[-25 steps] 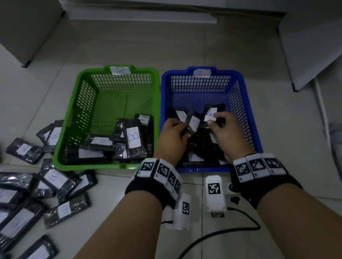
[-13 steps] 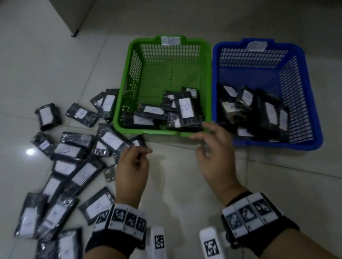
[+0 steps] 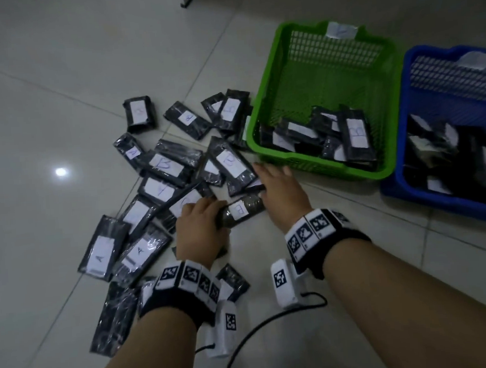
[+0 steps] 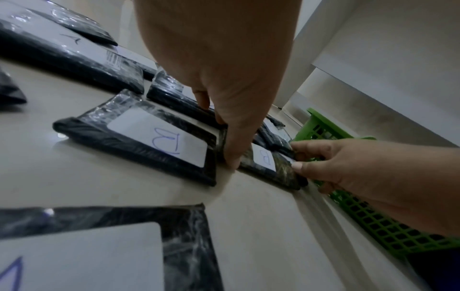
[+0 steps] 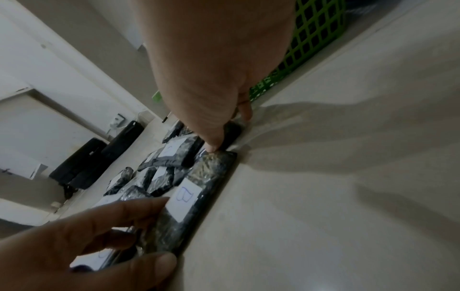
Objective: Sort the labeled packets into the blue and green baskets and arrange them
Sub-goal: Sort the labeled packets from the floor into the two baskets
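Note:
Black wrapped packets (image 3: 163, 166) with white A or B labels lie scattered on the tiled floor, left of the green basket (image 3: 316, 173). The blue basket (image 3: 444, 204) stands to its right. Both baskets hold several packets. My left hand (image 3: 218, 211) grips one end of a packet labelled B (image 3: 243, 209) that lies on the floor; fingers go over it and the thumb under (image 5: 159, 261). My right hand (image 3: 262, 182) is at that packet's far end, by the green basket's front wall. Its thumb (image 5: 214, 147) and forefinger pinch a small dark packet (image 5: 232, 132) beside it.
A second B packet (image 4: 159, 141) and an A packet (image 4: 74, 51) lie under my left wrist. A black cable (image 3: 260, 329) trails between my forearms. Dark bags (image 5: 94, 161) stand against the far wall. Bare tiles lie in front of the baskets.
Both hands left the blue basket and moved left and down to the floor pile. The left hand took hold of a B packet; the right hand reached a packet beside it.

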`<state>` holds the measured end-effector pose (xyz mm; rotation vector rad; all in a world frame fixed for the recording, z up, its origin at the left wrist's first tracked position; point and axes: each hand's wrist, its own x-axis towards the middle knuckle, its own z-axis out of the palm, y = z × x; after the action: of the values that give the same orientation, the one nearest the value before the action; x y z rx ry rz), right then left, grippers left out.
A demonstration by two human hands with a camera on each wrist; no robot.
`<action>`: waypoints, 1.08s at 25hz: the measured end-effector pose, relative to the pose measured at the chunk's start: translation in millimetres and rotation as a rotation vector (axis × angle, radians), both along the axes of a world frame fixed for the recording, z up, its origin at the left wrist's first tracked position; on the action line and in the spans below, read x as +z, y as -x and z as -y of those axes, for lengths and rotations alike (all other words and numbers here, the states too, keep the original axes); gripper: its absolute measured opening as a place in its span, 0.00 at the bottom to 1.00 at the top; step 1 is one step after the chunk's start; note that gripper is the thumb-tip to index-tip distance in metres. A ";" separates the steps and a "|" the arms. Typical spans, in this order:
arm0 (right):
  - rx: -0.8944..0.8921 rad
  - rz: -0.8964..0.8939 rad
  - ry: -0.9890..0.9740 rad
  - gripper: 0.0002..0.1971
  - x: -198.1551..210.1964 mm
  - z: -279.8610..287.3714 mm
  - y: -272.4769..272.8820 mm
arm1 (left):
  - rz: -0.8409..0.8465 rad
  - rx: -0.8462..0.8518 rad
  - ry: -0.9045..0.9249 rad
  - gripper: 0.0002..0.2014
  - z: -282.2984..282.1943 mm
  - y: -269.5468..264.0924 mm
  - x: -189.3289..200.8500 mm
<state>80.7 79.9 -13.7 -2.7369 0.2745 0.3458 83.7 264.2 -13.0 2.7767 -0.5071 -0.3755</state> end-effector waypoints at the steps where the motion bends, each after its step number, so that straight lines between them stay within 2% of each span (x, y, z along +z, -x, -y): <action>1: -0.023 0.001 0.030 0.33 -1.2 0.5 0.3 | -0.022 0.014 0.001 0.25 -1.0 1.6 -0.5; 5: -0.276 -0.063 -0.125 0.27 -4.9 9.4 16.9 | -0.162 0.063 0.115 0.17 -6.3 7.2 -4.4; 7: -0.322 -0.089 -0.265 0.23 -6.3 15.9 28.1 | -0.192 0.069 0.193 0.12 -7.7 9.9 -4.5; 10: -0.406 -0.101 -0.559 0.18 4.0 19.9 41.2 | -0.357 0.154 0.469 0.09 -3.2 13.9 2.6; 13: -0.585 0.049 -0.762 0.15 25.7 23.9 57.4 | -0.529 0.339 0.736 0.12 8.3 15.0 16.1; 16: -0.705 0.294 -0.797 0.13 56.9 33.8 78.7 | -0.579 0.510 1.041 0.15 33.1 14.0 31.0; 19: -0.737 0.497 -0.869 0.15 77.6 55.5 81.3 | -0.552 0.530 1.158 0.17 67.8 7.7 47.0; 22: -0.772 0.632 -0.820 0.14 85.8 93.3 61.3 | -0.459 0.489 1.202 0.17 106.6 -4.7 60.9; 24: -0.855 0.619 -0.741 0.14 84.0 117.3 42.1 | -0.334 0.501 1.175 0.16 128.6 -17.3 64.5; 27: -0.898 0.518 -0.676 0.12 71.5 137.4 20.6 | -0.133 0.528 1.016 0.17 152.6 -38.7 66.7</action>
<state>60.0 -57.5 57.8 -1.7203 0.9644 -0.4341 122.3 111.5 53.7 1.7735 0.0907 -0.1120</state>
